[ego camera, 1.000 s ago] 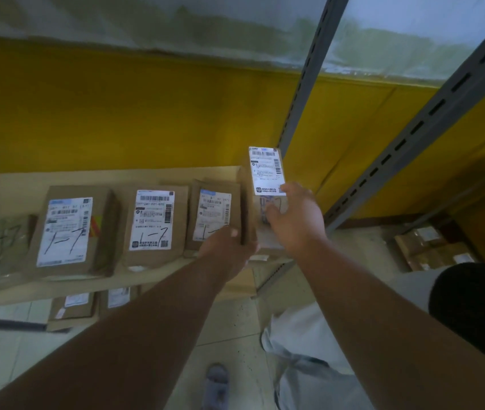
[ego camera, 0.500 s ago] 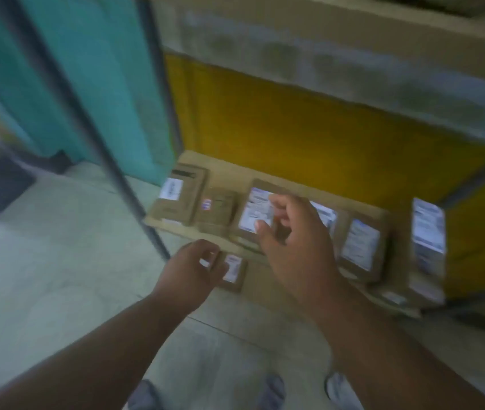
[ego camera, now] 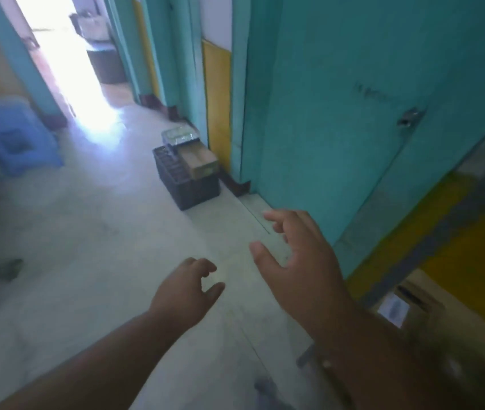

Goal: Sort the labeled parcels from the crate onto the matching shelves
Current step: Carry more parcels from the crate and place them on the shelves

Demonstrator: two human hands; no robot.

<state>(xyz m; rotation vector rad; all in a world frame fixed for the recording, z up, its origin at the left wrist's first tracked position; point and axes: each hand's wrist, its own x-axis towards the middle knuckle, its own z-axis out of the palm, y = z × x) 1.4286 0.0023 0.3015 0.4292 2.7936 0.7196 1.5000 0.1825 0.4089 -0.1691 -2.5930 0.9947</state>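
Observation:
A black plastic crate stands on the floor by the teal door, well ahead of both hands. Brown cardboard parcels stick out of its top, with a clear-wrapped one at the back. My left hand hangs over the floor with loosely curled fingers and holds nothing. My right hand is spread, fingers relaxed, also holding nothing. At the right edge a brown parcel with a white label lies on the shelf, beside my right forearm.
A teal door and a yellow wall fill the right side. A blue plastic stool stands at the left. A bright doorway opens at the far end of the pale floor. A grey shelf post slants across the right.
The view has swung left from the shelf to the floor and the crate. My right hand let go of the upright parcel and both hands came away from the shelf, holding nothing.

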